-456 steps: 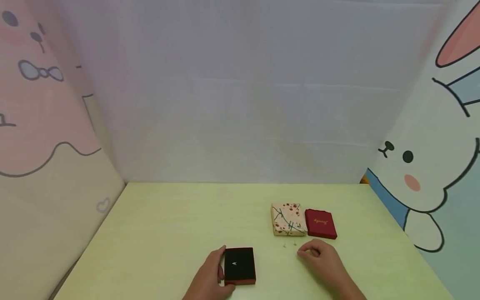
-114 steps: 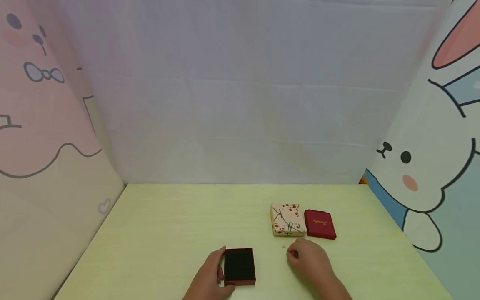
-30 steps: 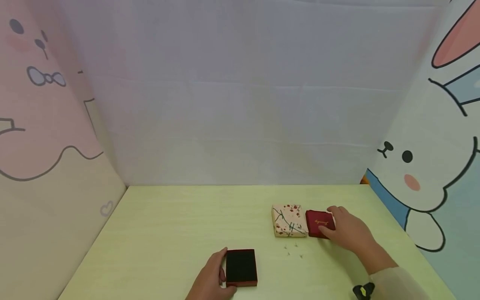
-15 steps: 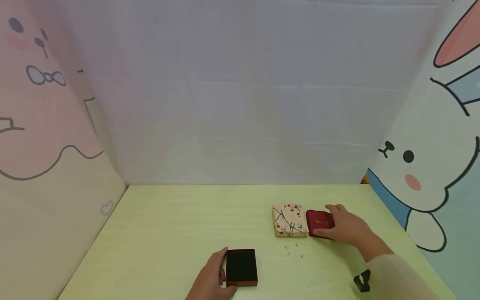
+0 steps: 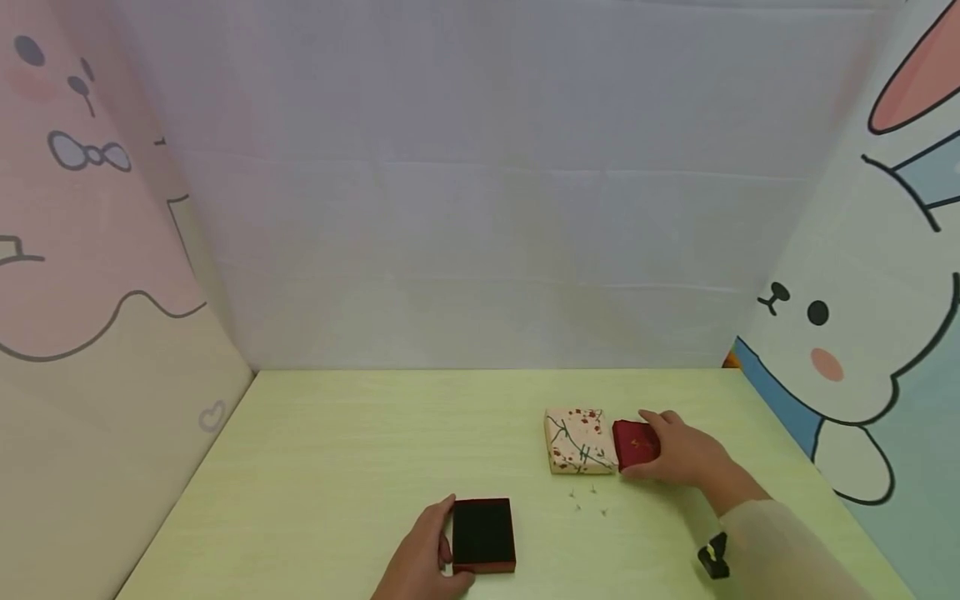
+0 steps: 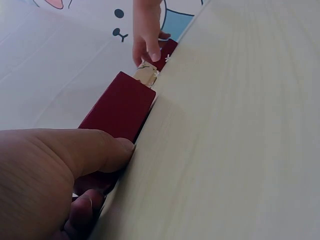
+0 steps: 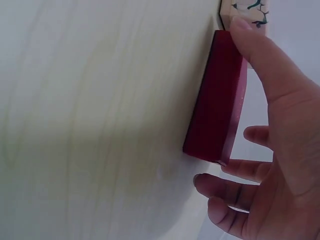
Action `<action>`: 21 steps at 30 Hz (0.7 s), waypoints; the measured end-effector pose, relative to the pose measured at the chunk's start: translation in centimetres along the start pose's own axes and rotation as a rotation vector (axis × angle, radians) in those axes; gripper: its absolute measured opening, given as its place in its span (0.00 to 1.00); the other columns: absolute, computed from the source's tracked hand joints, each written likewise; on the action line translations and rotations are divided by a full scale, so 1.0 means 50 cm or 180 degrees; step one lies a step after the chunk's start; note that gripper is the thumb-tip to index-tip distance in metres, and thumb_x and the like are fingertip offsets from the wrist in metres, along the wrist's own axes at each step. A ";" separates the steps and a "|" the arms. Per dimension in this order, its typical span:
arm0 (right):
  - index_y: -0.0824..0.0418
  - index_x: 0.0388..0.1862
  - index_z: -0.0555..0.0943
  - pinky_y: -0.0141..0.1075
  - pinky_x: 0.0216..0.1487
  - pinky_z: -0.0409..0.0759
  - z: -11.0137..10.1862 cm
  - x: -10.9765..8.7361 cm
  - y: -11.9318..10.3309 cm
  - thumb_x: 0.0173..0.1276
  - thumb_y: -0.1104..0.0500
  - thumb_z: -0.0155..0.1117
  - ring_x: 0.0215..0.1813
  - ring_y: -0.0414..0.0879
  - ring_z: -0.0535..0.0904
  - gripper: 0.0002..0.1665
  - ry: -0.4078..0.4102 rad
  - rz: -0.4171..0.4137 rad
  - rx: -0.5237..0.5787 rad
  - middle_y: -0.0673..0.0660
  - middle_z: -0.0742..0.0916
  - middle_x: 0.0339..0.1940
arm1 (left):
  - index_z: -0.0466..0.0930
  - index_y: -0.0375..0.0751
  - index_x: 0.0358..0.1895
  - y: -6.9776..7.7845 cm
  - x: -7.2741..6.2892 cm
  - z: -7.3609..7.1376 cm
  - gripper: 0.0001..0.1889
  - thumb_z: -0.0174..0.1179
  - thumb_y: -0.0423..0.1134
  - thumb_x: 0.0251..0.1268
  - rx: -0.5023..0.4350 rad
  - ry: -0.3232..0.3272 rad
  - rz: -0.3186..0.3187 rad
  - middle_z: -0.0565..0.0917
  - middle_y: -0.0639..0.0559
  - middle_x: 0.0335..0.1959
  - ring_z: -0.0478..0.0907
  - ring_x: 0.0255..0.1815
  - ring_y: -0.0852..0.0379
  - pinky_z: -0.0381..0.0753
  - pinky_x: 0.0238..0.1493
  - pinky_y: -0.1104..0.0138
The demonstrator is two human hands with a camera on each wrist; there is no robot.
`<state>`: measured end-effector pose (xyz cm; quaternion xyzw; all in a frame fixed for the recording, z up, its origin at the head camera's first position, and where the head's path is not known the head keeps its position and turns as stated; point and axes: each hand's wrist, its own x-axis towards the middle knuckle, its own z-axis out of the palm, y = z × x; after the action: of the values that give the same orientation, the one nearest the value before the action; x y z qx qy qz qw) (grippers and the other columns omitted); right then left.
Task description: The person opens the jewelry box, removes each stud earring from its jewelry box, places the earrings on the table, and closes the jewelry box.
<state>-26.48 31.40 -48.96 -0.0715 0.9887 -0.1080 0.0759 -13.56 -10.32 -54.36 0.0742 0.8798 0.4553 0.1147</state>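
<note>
In the head view, my left hand [image 5: 423,550] holds a dark-red jewelry box base [image 5: 483,567] with a black insert on top. Its thumb presses along the red side in the left wrist view. At the right, my right hand [image 5: 686,454] spans a red box lid [image 5: 633,442] with gold lettering, thumb at the front edge and fingers beyond the back edge. The right wrist view shows the thumb at one corner of the lid [image 7: 215,100], the other fingers loosely spread past its end. Several tiny stud-like pieces [image 5: 593,489] lie on the table between the hands.
A cream box with a floral print [image 5: 579,442] lies right beside the red lid's left side. The pale yellow table [image 5: 337,450] meets a white cloth backdrop [image 5: 480,208] at its far edge. Cartoon-printed panels [image 5: 832,333] flank it.
My right hand has gone from the tiny pieces to the red lid and slid left over it. More pieces lie on the table, and the silvery one on the black insert is gone.
</note>
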 end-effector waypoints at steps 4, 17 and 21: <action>0.64 0.77 0.67 0.58 0.45 0.80 0.004 0.002 0.002 0.41 0.22 0.79 0.48 0.60 0.79 0.73 -0.0036 0.0011 -0.0005 0.70 0.74 0.65 | 0.61 0.32 0.77 0.000 -0.003 0.000 0.51 0.80 0.41 0.51 -0.0008 0.0003 0.0041 0.71 0.53 0.38 0.71 0.31 0.61 0.71 0.32 0.67; 0.63 0.73 0.70 0.59 0.48 0.80 0.014 0.014 0.016 0.42 0.26 0.81 0.53 0.61 0.78 0.67 -0.0028 -0.0196 0.0031 0.67 0.76 0.64 | 0.61 0.31 0.77 -0.004 -0.003 0.001 0.51 0.80 0.42 0.51 0.0017 0.0020 0.0097 0.71 0.53 0.38 0.70 0.30 0.61 0.71 0.32 0.68; 0.65 0.70 0.72 0.57 0.47 0.81 0.014 0.014 0.016 0.43 0.27 0.82 0.51 0.58 0.78 0.64 0.0010 -0.0241 0.0068 0.64 0.78 0.59 | 0.60 0.31 0.77 -0.005 -0.004 0.001 0.51 0.80 0.42 0.51 0.0005 0.0007 0.0109 0.71 0.53 0.38 0.70 0.30 0.61 0.71 0.32 0.68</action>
<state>-27.14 31.92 -49.90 -0.1079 0.9842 -0.1215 0.0710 -13.37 -10.47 -54.56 0.0889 0.8789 0.4566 0.1058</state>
